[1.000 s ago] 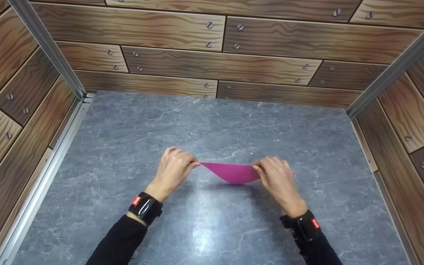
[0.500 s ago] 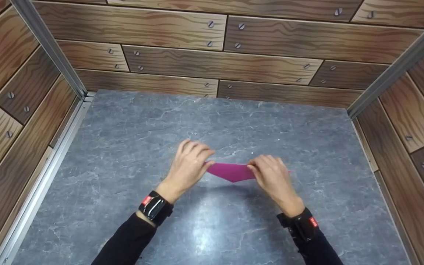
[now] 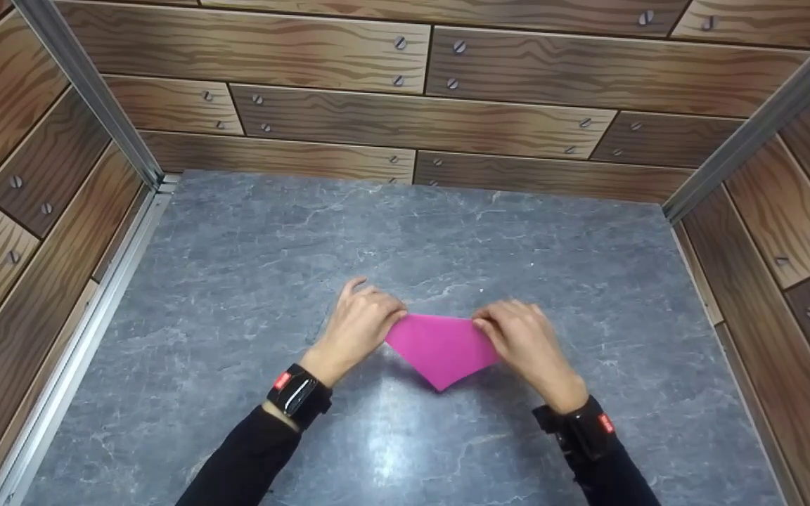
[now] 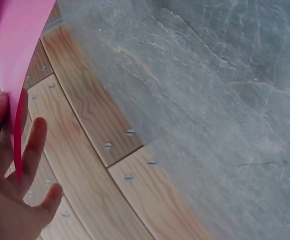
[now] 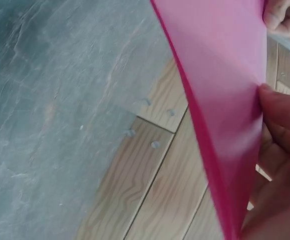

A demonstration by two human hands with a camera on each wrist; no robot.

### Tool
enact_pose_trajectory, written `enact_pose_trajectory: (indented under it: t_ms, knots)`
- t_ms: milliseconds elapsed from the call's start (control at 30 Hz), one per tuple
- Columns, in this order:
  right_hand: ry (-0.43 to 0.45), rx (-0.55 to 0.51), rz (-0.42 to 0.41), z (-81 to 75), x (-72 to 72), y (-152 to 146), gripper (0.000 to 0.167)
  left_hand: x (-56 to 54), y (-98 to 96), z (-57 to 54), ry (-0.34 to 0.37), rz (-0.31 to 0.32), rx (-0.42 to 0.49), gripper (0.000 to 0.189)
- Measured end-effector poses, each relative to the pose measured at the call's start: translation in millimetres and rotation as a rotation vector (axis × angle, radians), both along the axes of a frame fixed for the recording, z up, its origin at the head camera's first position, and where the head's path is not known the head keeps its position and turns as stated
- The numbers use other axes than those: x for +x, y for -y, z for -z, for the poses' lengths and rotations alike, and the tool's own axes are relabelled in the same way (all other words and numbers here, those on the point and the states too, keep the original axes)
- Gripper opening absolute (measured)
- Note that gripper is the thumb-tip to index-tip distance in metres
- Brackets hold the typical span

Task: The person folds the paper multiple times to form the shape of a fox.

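A pink sheet hangs between the left hand and right hand, both pinching its upper edge.

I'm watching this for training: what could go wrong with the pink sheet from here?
The left hand and right hand pinch the pink sheet near its upper edge, so if either grip slips, that side could droop. Its pointed lower corner hangs unheld, so it might swing or curl if the hands move quickly.
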State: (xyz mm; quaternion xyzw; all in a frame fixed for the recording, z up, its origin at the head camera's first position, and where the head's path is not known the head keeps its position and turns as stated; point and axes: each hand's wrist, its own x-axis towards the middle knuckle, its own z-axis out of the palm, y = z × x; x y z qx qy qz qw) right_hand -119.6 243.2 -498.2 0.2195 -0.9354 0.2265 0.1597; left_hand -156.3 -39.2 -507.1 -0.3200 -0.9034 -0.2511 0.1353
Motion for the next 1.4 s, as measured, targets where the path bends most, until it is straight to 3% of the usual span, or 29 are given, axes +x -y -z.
enact_pose_trajectory:
  t_ms: [133, 300, 400, 600, 733, 933, 1167, 1400]
  knots:
    - [0.139, 0.052, 0.055, 7.4, -6.0, -3, 0.009, -6.8, 2.4, 5.4, 0.142, -0.022, -0.038, 0.011]
    - [0.225, 0.123, 0.054, 24.2, -17.7, -2, 0.006, -13.3, 2.3, 20.9, 0.252, -0.045, -0.104, 0.012]
    - [0.257, 0.128, 0.044, 36.0, -26.4, 0, 0.006, -15.1, 0.7, 33.2, 0.247, -0.069, -0.125, 0.01]
    - [0.319, 0.144, 0.056, 57.7, -42.3, 1, 0.008, -12.9, -3.2, 56.4, 0.158, -0.076, -0.116, 0.015]
    - [0.357, 0.128, 0.073, 68.9, -51.1, -4, 0.009, -6.4, -5.5, 68.2, 0.158, 0.006, -0.138, 0.025]
    - [0.395, 0.087, 0.087, 81.8, -62.5, -10, 0.011, 2.8, -7.4, 85.2, 0.182, 0.128, -0.257, 0.042]
    - [0.437, 0.036, 0.093, 89.4, -73.5, -13, 0.013, 1.9, -12.6, 91.4, 0.242, 0.146, -0.292, 0.049]
    - [0.464, 0.034, 0.071, 91.2, -79.1, -12, 0.013, -3.1, -14.8, 94.4, 0.274, 0.113, -0.286, 0.051]
